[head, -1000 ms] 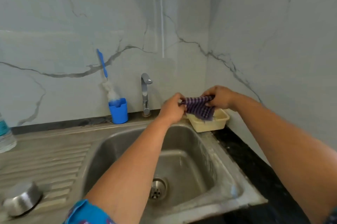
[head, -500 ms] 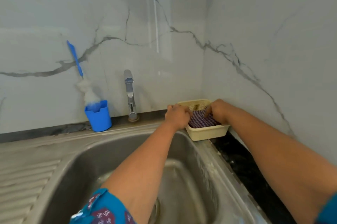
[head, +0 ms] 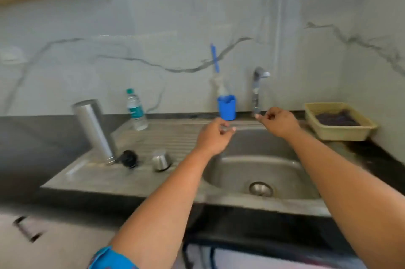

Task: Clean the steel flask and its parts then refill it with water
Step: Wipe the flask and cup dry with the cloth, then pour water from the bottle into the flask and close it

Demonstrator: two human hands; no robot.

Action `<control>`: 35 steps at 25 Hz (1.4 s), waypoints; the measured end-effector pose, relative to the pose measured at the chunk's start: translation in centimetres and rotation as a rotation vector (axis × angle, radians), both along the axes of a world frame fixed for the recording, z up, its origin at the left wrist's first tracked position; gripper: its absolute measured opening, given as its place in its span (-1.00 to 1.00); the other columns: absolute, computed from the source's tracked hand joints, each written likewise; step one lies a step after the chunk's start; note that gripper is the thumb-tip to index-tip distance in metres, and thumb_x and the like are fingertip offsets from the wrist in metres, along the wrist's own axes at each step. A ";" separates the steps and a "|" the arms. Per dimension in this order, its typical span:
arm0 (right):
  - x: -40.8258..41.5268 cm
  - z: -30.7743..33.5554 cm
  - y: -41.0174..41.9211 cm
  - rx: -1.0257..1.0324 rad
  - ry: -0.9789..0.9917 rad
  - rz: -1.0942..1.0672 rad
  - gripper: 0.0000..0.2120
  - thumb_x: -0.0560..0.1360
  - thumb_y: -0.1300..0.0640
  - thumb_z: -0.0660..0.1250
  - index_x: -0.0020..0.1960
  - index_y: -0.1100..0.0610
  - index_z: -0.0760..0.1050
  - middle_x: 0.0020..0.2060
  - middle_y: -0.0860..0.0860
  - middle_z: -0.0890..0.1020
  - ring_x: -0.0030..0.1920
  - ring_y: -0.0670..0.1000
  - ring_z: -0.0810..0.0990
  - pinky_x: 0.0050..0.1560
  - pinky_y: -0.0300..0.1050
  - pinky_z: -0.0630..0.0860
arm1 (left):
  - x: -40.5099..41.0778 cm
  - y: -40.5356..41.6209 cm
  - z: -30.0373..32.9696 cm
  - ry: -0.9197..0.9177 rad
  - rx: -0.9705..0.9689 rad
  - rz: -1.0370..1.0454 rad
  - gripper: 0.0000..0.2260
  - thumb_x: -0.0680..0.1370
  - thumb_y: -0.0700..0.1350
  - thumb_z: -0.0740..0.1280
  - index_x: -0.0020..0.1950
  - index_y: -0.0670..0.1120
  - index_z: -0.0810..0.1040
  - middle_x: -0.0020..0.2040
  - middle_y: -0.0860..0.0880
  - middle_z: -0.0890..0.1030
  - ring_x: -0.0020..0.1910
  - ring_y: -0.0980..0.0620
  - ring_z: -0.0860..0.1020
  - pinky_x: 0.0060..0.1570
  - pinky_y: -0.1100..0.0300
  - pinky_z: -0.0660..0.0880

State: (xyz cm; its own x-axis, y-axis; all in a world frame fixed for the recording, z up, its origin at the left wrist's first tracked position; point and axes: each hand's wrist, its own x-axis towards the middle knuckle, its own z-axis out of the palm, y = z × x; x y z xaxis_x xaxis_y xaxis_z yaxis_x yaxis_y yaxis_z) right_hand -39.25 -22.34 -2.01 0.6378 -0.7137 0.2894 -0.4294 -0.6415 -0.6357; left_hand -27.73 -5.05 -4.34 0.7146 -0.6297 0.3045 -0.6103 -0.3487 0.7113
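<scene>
The steel flask (head: 94, 128) stands upside down on the drainboard (head: 175, 137) at the left. Beside its mouth lie a black stopper (head: 129, 158) and a steel cup lid (head: 161, 159), the lid turned mouth down. A plastic water bottle (head: 136, 111) stands behind them near the wall. My left hand (head: 213, 138) hovers over the sink's left rim with loosely curled fingers and holds nothing. My right hand (head: 278, 124) hangs above the sink (head: 258, 172) just in front of the tap (head: 256, 91), fingers loosely curled and empty too.
A blue cup (head: 226, 107) with a bottle brush (head: 215, 67) stands behind the sink by the tap. A cream basket (head: 317, 125) at the right holds the purple cloth (head: 337, 118). Black counter runs along the front and both sides.
Both hands let go of the purple cloth, which now lies in the basket, and drew back over the sink. The view swung left and back, bringing the flask and its parts into sight.
</scene>
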 end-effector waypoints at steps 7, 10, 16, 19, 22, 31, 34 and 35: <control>10.6 -1.1 20.2 0.272 -0.062 0.365 -0.86 0.48 0.07 0.42 -0.18 0.11 0.53 -0.22 0.04 0.57 -0.12 0.03 0.53 -0.09 -0.19 0.38 | 8.7 24.0 -0.2 0.229 -0.063 0.366 -0.72 0.55 -0.32 0.21 0.14 0.00 0.52 -0.08 0.05 0.67 0.08 -0.06 0.60 0.09 0.08 0.50; 14.9 -1.7 25.7 0.352 -0.037 0.470 -0.92 0.48 0.10 0.42 -0.10 0.06 0.53 -0.16 0.00 0.59 -0.08 0.00 0.55 -0.03 -0.17 0.44 | 11.3 31.5 -0.2 0.276 -0.105 0.492 -0.78 0.56 -0.21 0.32 0.19 -0.01 0.50 0.11 -0.04 0.63 0.10 -0.04 0.57 0.06 0.09 0.50; 22.9 -0.7 30.5 0.681 -0.190 0.544 -0.78 0.57 0.04 0.31 0.18 0.09 0.48 0.06 0.09 0.61 -0.04 0.02 0.59 0.05 -0.02 0.59 | 17.3 37.9 1.7 0.505 -0.339 0.602 -0.73 0.65 -0.10 0.26 0.35 -0.08 0.46 0.10 -0.04 0.64 -0.01 0.04 0.58 -0.11 0.22 0.49; 26.1 0.2 31.0 0.775 -0.152 0.566 -0.73 0.59 0.03 0.28 0.25 0.10 0.46 0.08 0.05 0.58 -0.05 0.00 0.57 -0.05 -0.09 0.56 | 19.4 36.8 2.3 0.525 -0.333 0.547 -0.71 0.65 -0.05 0.26 0.36 -0.05 0.47 0.13 -0.02 0.62 0.06 0.02 0.58 -0.02 0.19 0.52; 28.5 0.7 31.2 0.682 -0.095 0.586 -0.68 0.59 -0.01 0.27 0.30 0.06 0.43 0.12 0.03 0.55 0.01 -0.01 0.56 0.04 -0.07 0.57 | 20.8 35.4 2.4 0.520 -0.301 0.512 -0.73 0.65 0.01 0.25 0.32 -0.04 0.48 0.16 -0.03 0.59 0.05 0.02 0.57 0.06 0.14 0.52; 30.8 -0.4 30.8 0.657 -0.062 0.570 -0.64 0.60 -0.04 0.24 0.34 0.08 0.39 0.18 0.07 0.53 0.05 -0.01 0.53 -0.03 -0.14 0.53 | 22.6 33.5 0.7 0.491 -0.311 0.544 -0.63 0.62 0.09 0.29 0.37 -0.03 0.44 0.27 -0.01 0.50 0.23 -0.02 0.51 0.24 0.03 0.49; 30.8 -0.6 29.9 0.640 -0.065 0.549 -0.68 0.59 -0.04 0.25 0.28 0.08 0.42 0.14 0.07 0.55 0.05 0.00 0.54 0.06 -0.09 0.54 | 22.2 33.0 0.7 0.400 -0.320 0.577 -0.64 0.63 0.10 0.26 0.36 -0.03 0.43 0.21 0.04 0.51 0.20 -0.01 0.52 0.23 0.04 0.47; 30.8 -0.7 29.6 0.645 -0.055 0.546 -0.67 0.59 -0.04 0.25 0.27 0.11 0.43 0.12 0.07 0.55 0.04 0.01 0.54 0.08 -0.09 0.54 | 22.0 32.8 0.7 0.385 -0.316 0.582 -0.65 0.64 0.11 0.24 0.35 -0.02 0.43 0.20 0.04 0.51 0.19 -0.01 0.52 0.21 0.06 0.47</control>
State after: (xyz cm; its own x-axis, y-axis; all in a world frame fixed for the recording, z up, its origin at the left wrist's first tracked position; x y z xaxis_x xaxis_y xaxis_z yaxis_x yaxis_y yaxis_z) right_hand -8.41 7.30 -2.75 0.9380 -0.3455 -0.0284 -0.1227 -0.2543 -0.9593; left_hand -5.71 27.79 -3.60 0.9966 -0.0433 0.0700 -0.0794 -0.2828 0.9559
